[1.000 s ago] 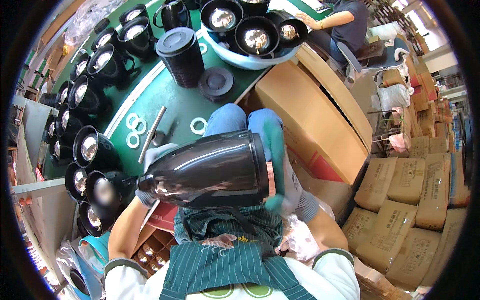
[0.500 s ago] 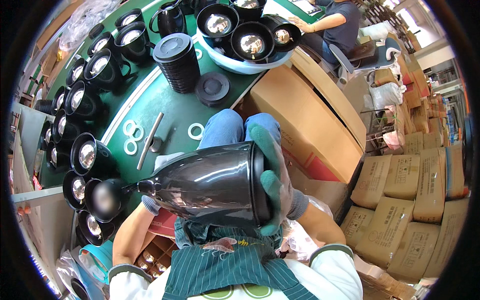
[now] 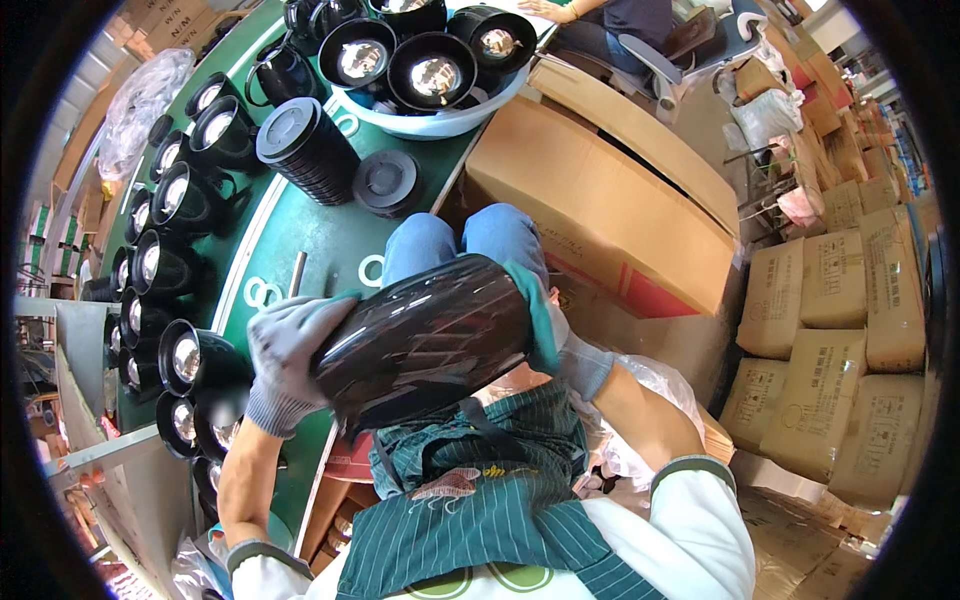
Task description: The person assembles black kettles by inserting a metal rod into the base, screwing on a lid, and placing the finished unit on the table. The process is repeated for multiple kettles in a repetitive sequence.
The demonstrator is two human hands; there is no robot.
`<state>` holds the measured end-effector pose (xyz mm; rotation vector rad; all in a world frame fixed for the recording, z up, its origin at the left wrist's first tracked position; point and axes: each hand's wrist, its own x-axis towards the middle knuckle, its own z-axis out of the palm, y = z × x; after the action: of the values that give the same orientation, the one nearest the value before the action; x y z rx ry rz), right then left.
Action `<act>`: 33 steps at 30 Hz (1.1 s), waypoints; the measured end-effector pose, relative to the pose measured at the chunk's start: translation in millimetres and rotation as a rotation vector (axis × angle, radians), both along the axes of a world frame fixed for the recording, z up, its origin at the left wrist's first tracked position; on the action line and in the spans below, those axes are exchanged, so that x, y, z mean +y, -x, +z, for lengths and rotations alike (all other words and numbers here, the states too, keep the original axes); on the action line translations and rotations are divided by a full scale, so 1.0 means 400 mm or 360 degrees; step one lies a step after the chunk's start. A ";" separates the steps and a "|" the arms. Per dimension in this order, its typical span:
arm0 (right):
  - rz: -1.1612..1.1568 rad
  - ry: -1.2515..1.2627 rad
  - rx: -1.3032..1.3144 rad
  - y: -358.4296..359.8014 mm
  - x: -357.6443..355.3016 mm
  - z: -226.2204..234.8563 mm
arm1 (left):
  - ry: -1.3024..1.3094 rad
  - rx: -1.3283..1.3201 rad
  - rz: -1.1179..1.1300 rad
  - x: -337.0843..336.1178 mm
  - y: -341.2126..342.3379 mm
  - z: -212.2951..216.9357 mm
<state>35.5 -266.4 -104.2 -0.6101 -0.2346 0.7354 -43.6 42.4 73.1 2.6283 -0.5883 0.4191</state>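
A glossy black jug (image 3: 430, 340), shaped like a vacuum flask, lies slanted over my lap between my two gloved hands. My left hand (image 3: 290, 350), in a grey glove with green on it, is closed against the jug's left end. At the other end, my right hand (image 3: 545, 325) wraps round the jug, its green-coated fingers partly behind it. Just beyond my left hand, a metal rod (image 3: 298, 272) and white rings (image 3: 262, 292) lie on the green table (image 3: 330, 235). Another white ring (image 3: 371, 270) is near my knee.
Black jugs with silvery insides (image 3: 165, 260) line the table's left side. A stack of black discs (image 3: 305, 150) stands beside a shorter stack (image 3: 387, 182). More jugs fill a light-blue basin (image 3: 430, 125). An open cardboard box (image 3: 600, 180), stacked cartons (image 3: 815, 390) and a seated co-worker (image 3: 610, 30) are to the right.
The jug has turned, and its narrow spout end no longer points plainly left. My left hand, mostly hidden behind it before, now shows at its left end. The whole view has shifted.
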 end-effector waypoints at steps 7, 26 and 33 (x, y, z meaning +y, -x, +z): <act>0.0038 0.0907 -0.0723 -0.151 -0.035 0.320 | 0.0281 0.0230 0.0174 -0.111 0.073 -0.201; -0.0479 0.0678 -0.0160 0.051 0.078 0.090 | 0.0693 0.0527 0.0563 0.076 0.000 -0.246; -0.0722 0.0270 0.0278 0.066 0.091 0.085 | -0.0247 0.1157 -0.0061 -0.127 -0.140 -0.046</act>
<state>9.2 -229.9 -70.2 -0.7245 0.1286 0.3670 12.5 -8.5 54.8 2.6407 -0.4263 -0.6008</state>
